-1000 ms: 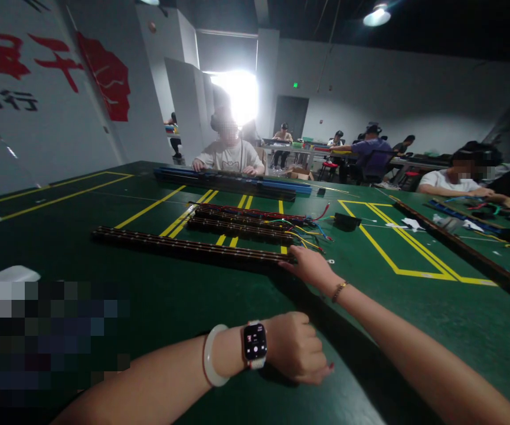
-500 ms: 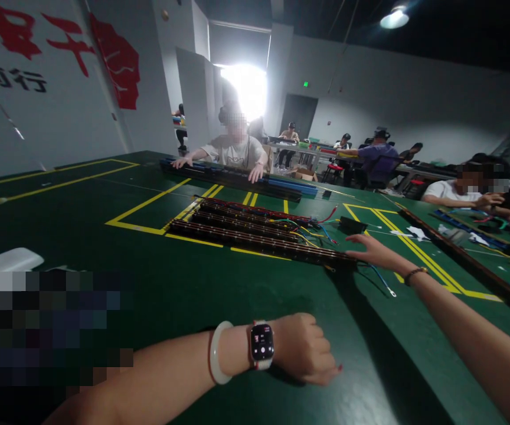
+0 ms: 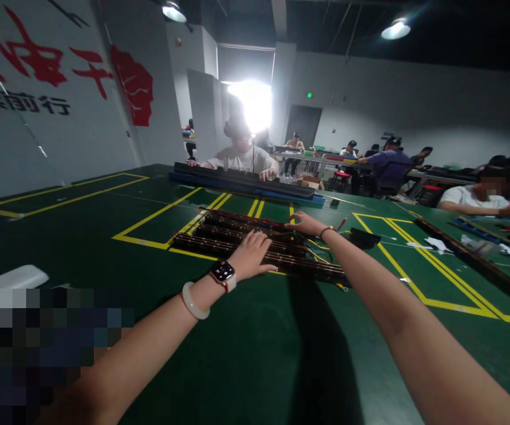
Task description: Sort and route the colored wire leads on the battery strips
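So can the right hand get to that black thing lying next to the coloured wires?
Probably yes. The black thing lies uncovered on the green table, off to the right of the right hand. Only some thin wires lie between, and the hand could likely pass over them.

The left hand (image 3: 250,258) leaves the bottom centre, where it was loosely curled, and now lies with fingers extended over the strips mid-frame. The right hand (image 3: 304,223) shifts from the right end of the nearest strip (image 3: 301,264) up to that of the farther strips (image 3: 222,230). Since a second ago, the nearest strip sits farther right. At upper centre, the co-worker's dark bar (image 3: 241,177) now shows above the blue one (image 3: 281,197), no longer before it.
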`<state>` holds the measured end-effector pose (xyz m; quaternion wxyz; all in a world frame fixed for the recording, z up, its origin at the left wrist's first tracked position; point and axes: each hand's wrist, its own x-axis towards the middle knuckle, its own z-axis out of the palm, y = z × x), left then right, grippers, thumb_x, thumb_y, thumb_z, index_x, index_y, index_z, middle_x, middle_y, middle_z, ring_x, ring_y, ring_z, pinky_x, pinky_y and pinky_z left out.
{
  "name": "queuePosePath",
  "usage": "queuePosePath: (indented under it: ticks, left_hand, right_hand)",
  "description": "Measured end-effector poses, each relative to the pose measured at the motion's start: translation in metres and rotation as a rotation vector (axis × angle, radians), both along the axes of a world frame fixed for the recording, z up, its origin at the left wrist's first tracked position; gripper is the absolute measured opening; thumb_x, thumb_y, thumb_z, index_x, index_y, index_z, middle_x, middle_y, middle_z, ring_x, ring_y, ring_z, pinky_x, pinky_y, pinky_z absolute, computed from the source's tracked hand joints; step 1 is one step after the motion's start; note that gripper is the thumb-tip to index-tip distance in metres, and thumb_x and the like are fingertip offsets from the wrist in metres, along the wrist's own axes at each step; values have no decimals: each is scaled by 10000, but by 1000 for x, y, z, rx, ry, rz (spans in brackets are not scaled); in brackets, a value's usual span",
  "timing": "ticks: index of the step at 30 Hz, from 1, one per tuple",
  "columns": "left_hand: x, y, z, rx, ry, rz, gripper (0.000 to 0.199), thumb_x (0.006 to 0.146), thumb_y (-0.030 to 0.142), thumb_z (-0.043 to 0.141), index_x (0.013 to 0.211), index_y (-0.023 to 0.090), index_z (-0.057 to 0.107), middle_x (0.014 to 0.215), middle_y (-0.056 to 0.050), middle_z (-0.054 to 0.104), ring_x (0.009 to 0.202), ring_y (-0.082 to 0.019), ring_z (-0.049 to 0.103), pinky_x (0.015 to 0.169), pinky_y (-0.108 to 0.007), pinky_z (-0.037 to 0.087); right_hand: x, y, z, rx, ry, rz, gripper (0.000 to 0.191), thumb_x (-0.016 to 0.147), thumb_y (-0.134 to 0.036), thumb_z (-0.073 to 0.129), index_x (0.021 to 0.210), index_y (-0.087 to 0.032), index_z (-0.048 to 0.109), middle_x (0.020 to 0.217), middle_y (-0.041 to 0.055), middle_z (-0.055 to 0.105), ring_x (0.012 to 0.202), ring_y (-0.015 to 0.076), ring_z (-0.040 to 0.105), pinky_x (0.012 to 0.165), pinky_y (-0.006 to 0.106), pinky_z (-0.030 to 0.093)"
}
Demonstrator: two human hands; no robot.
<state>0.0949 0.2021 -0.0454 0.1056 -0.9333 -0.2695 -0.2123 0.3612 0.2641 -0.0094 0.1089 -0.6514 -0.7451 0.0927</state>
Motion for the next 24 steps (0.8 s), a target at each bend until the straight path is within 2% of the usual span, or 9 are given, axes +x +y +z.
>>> queuePosePath:
  ticks: [5, 8, 11, 14, 17, 20, 24]
  left_hand:
    - [-20, 38, -16, -56, 112, 15, 709, 800, 667, 474, 1226, 100, 500, 1302, -160, 476, 1273, -285, 381, 1133, -461, 168]
    - [-22, 50, -19, -71, 109, -7, 672, 807, 672, 457, 1214, 140, 512, 1290, -130, 493, 1251, -255, 412, 1133, -439, 175]
    - [-22, 58, -20, -69, 112, -17, 753, 772, 711, 468, 1245, 125, 490, 1296, -129, 497, 1250, -253, 412, 1138, -423, 163]
    - [-21, 63, -21, -50, 106, -5, 861, 747, 744, 464, 1311, 94, 439, 1340, -145, 466, 1285, -260, 372, 1148, -419, 124]
    - [-19, 67, -22, -29, 120, 2, 874, 726, 770, 456, 1304, 115, 468, 1400, -146, 403, 1333, -277, 304, 1153, -437, 82]
    - [-17, 69, -21, -46, 143, 8, 873, 708, 791, 450, 1277, 131, 503, 1421, -146, 377, 1351, -287, 274, 1152, -448, 72]
    - [-15, 69, -20, -80, 149, 8, 885, 695, 799, 454, 1271, 128, 505, 1410, -148, 392, 1346, -287, 286, 1151, -441, 86]
  right_hand:
    - [-23, 35, -17, -105, 2, 94, 485, 851, -554, 521, 1070, -144, 659, 1116, 102, 598, 960, 185, 566, 836, 238, 428]
    - [-31, 45, -23, -178, -1, 133, 478, 859, -549, 507, 1021, -134, 679, 1010, 72, 643, 839, 156, 584, 724, 209, 429]
    - [-35, 48, -25, -205, -11, 127, 530, 857, -595, 475, 1008, -132, 684, 938, 65, 651, 768, 151, 575, 659, 212, 413]
    - [-37, 45, -27, -192, -23, 107, 639, 823, -694, 433, 1000, -135, 689, 936, 86, 632, 781, 163, 563, 677, 224, 416]
    - [-38, 40, -30, -156, -24, 99, 698, 794, -749, 409, 1055, -159, 675, 1068, 113, 574, 879, 182, 551, 765, 240, 427]
    - [-40, 32, -35, -134, -15, 101, 704, 789, -761, 397, 1146, -201, 631, 1155, 114, 515, 910, 182, 544, 824, 264, 431]
    - [-43, 23, -38, -115, -10, 99, 673, 803, -721, 435, 1218, -209, 574, 1175, 117, 499, 917, 183, 544, 848, 279, 435]
